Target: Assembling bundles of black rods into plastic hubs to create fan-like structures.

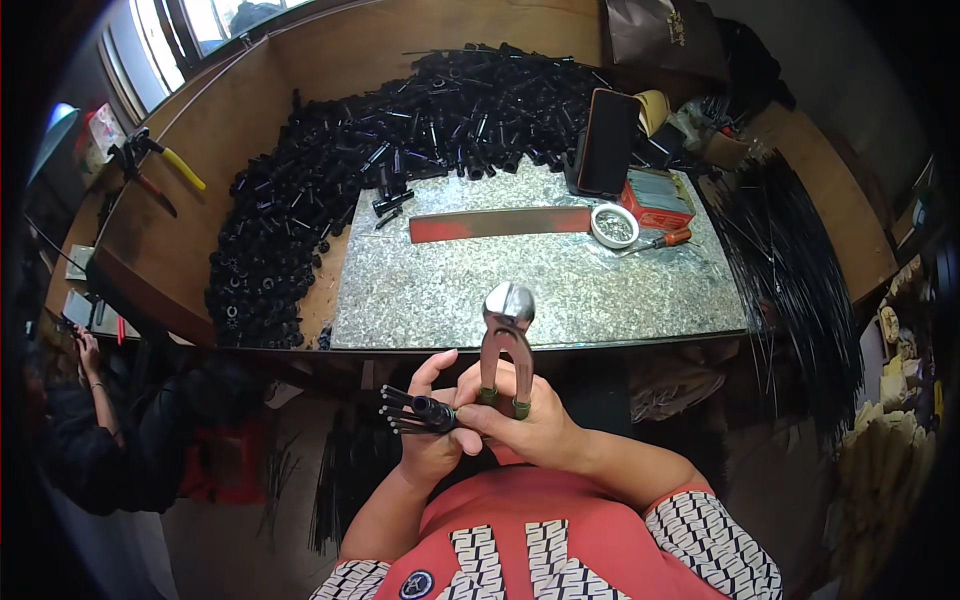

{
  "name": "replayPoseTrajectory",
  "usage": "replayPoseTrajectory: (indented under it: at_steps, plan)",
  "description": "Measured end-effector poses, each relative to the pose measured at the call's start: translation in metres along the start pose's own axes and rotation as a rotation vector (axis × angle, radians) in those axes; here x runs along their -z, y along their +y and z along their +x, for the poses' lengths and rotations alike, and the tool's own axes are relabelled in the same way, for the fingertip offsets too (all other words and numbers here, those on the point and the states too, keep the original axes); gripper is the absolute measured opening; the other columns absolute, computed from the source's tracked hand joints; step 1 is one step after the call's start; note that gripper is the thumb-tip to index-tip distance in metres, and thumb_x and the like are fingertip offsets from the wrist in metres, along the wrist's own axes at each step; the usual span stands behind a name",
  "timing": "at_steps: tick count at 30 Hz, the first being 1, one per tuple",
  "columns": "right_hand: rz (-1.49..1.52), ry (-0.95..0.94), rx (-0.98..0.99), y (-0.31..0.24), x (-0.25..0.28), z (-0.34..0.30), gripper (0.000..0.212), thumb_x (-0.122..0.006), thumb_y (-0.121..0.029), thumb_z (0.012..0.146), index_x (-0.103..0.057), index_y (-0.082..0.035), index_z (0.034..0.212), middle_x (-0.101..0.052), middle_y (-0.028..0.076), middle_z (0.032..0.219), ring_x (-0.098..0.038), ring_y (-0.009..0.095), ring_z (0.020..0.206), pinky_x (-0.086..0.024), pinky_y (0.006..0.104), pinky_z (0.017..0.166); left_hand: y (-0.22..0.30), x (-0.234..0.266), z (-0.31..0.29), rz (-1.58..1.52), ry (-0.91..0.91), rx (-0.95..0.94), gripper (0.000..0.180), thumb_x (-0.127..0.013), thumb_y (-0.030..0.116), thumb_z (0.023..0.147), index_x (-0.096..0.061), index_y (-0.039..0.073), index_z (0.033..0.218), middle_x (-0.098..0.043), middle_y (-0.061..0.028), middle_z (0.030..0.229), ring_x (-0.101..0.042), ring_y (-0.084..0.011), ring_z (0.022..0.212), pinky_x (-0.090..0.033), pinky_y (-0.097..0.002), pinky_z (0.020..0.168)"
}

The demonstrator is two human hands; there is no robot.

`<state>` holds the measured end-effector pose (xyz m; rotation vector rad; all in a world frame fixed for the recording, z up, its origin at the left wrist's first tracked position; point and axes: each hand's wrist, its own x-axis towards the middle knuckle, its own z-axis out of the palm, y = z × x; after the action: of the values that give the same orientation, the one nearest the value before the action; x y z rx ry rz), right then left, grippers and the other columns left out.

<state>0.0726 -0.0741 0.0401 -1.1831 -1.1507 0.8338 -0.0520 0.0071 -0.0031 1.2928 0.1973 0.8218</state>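
Observation:
A black tubular hub with several thin, pale-tipped rods (428, 412) is in my left hand (428, 458), close to my chest. The thumb and palm grip it, while the index finger stands raised. Wrapped round the green handles of a pair of pincers (508, 310) is my right hand (545, 430). The rounded steel head of the pincers points away from me, over the bench's front edge. My right thumb reaches across to the end of the black hub. Where the two hands meet, the fingers hide part of the hub.
A speckled grey board (540, 285) carries a flat metal bar (500, 224), a white dish of small parts (614, 227), a red box (658, 200), a screwdriver (668, 240) and an upright phone (606, 145). Black tubular parts (300, 190) heap behind; long black rods (790, 270) lie right. A co-worker's hand (88, 355) shows left.

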Motion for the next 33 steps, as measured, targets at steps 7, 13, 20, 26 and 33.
replayPoseTrajectory:
  at_steps: [7, 13, 20, 26, 33]
  plan:
    - [-0.045, 0.001, 0.013, 0.008, -0.003, 0.000, 0.015, -0.068, -0.011, 0.082, -0.063, 0.000, 0.091, -0.057, 0.010, 0.093, -0.058, 0.021, 0.088, -0.047, 0.0321, 0.079, -0.001, 0.001, 0.001, -0.085, -0.025, -0.046, 0.099, -0.075, 0.039, 0.067, -0.020, -0.004, 0.138, -0.066, -0.0087, 0.089, -0.064, -0.0134, 0.083, -0.050, -0.0244, 0.074]
    - [0.009, -0.012, -0.067, 0.001, -0.005, 0.001, 0.008, -0.066, -0.004, 0.083, -0.061, -0.002, 0.089, -0.056, 0.007, 0.096, -0.056, 0.015, 0.089, -0.045, 0.0290, 0.078, -0.009, 0.009, -0.001, -0.060, -0.028, -0.045, 0.099, -0.079, 0.036, 0.066, -0.024, -0.003, 0.138, -0.064, -0.0045, 0.083, -0.060, -0.0080, 0.075, -0.046, -0.0202, 0.065]
    - [0.093, 0.003, -0.065, 0.011, -0.009, -0.004, 0.005, -0.059, -0.001, 0.086, -0.057, -0.001, 0.090, -0.053, 0.007, 0.098, -0.053, 0.014, 0.090, -0.043, 0.0285, 0.080, -0.016, 0.013, -0.003, -0.024, -0.006, -0.051, 0.093, -0.083, 0.031, 0.066, -0.032, -0.004, 0.136, -0.058, 0.0035, 0.077, -0.054, -0.0032, 0.071, -0.043, -0.0176, 0.066]
    - [0.141, -0.037, -0.121, 0.008, -0.012, -0.003, 0.006, -0.057, 0.001, 0.085, -0.055, -0.001, 0.090, -0.053, 0.008, 0.098, -0.052, 0.016, 0.090, -0.042, 0.0294, 0.081, -0.014, 0.014, -0.007, -0.095, 0.026, -0.004, 0.095, -0.084, 0.033, 0.064, -0.033, -0.003, 0.136, -0.058, 0.0046, 0.080, -0.055, -0.0032, 0.073, -0.044, -0.0180, 0.067]
    - [0.166, -0.033, -0.076, 0.013, -0.014, -0.003, 0.006, -0.057, 0.001, 0.084, -0.056, -0.001, 0.090, -0.053, 0.009, 0.097, -0.052, 0.016, 0.090, -0.042, 0.0294, 0.082, -0.017, 0.018, -0.008, -0.057, 0.028, -0.024, 0.098, -0.084, 0.038, 0.060, -0.036, -0.003, 0.135, -0.056, 0.0065, 0.079, -0.053, -0.0024, 0.071, -0.044, -0.0184, 0.066]
